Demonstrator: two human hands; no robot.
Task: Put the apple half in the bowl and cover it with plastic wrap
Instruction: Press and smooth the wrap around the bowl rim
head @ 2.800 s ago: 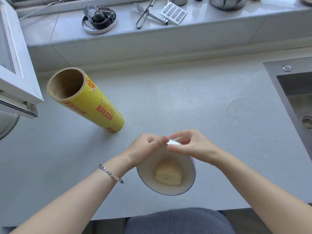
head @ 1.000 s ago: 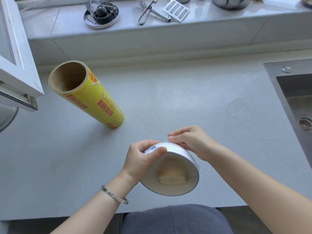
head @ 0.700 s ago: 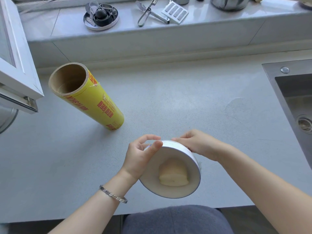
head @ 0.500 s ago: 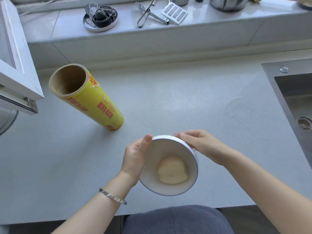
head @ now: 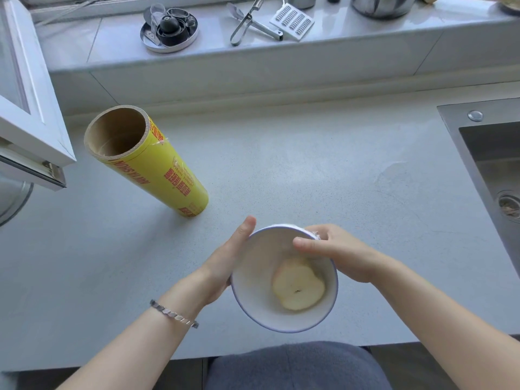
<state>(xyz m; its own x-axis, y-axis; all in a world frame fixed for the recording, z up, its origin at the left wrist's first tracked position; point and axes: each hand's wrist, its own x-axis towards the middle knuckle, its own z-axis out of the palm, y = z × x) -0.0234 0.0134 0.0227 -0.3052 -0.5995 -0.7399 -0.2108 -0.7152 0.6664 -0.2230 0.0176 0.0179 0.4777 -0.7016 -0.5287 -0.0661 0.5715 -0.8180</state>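
A white bowl (head: 254, 299) with a thin blue rim sits near the counter's front edge, tilted toward me. The pale apple half (head: 297, 285) lies cut face up inside it. Clear plastic wrap (head: 317, 235) is bunched at the far right rim; how much of the mouth it spans I cannot tell. My left hand (head: 225, 263) presses flat against the bowl's left wall, fingers straight. My right hand (head: 334, 250) rests on the far right rim, its fingers pressing the film against the bowl. The yellow plastic wrap roll (head: 157, 167) stands upright to the left, behind the bowl.
A steel sink (head: 495, 164) is set into the grey counter (head: 309, 164) at the right. The raised ledge behind holds a round tin of small parts (head: 168, 29), tongs (head: 244, 21), a grater (head: 292, 22) and a steel pot (head: 380, 4). An open window frame (head: 31, 108) juts in at the left.
Both hands moved from pinching the film at the far rim to the bowl's sides. The bowl was tilted and turned, so the apple half's cut face now shows.
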